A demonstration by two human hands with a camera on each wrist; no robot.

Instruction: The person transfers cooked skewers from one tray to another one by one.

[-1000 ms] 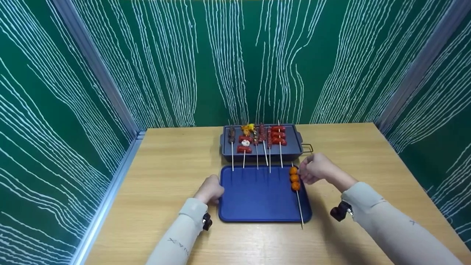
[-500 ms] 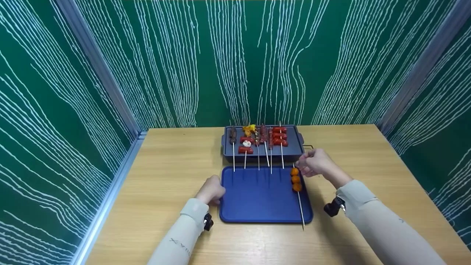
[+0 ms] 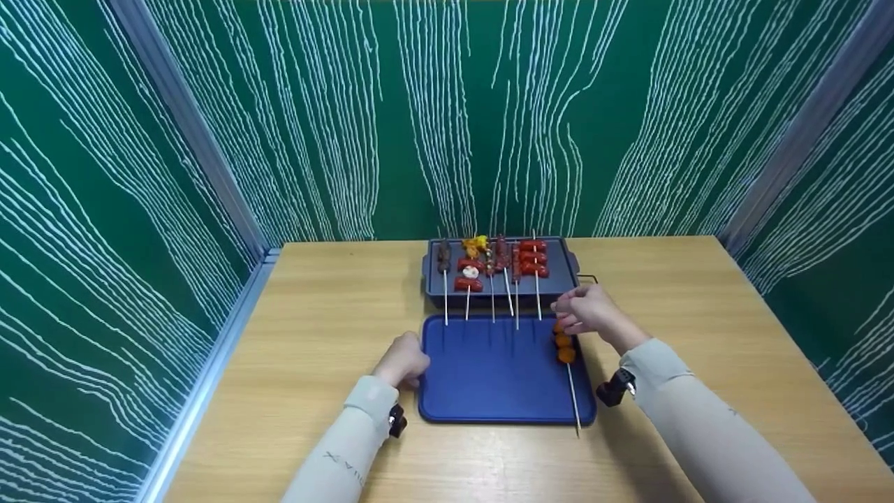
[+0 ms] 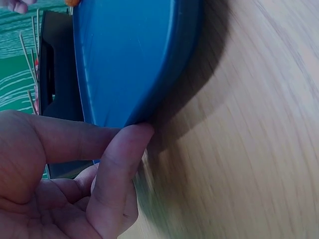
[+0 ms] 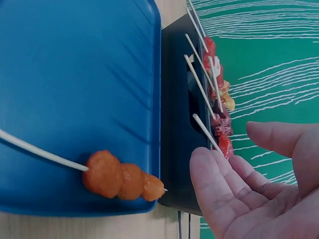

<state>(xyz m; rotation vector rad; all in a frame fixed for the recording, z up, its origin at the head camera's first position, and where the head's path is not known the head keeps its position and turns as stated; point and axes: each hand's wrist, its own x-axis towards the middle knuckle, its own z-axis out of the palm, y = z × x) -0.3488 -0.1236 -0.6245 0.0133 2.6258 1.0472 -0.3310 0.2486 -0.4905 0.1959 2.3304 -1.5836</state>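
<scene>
My left hand point(image 3: 404, 360) pinches the left rim of a blue tray point(image 3: 489, 384) between thumb and finger, as the left wrist view shows closely. A skewer of orange balls point(image 3: 566, 355) lies along the tray's right side, its stick reaching past the front rim. Above the ball end hovers my right hand point(image 3: 594, 314), holding nothing. In the right wrist view its thumb and fingers stand apart, with the fingertips near the stick point(image 5: 207, 132) of a skewer on the grill. That looks like the red sausage skewer point(image 3: 534, 256), rightmost on the grill.
Behind the tray stands a dark grill point(image 3: 559, 279) with a wire handle point(image 3: 588, 279) on its right. Several skewers lie across it, their sticks jutting over the front toward the tray. Green walls with white lines enclose the wooden table point(image 3: 335, 293).
My right hand has moved left and slightly back, from beside the orange balls to above their far end, near the grill's sticks. The left hand keeps its hold on the tray.
</scene>
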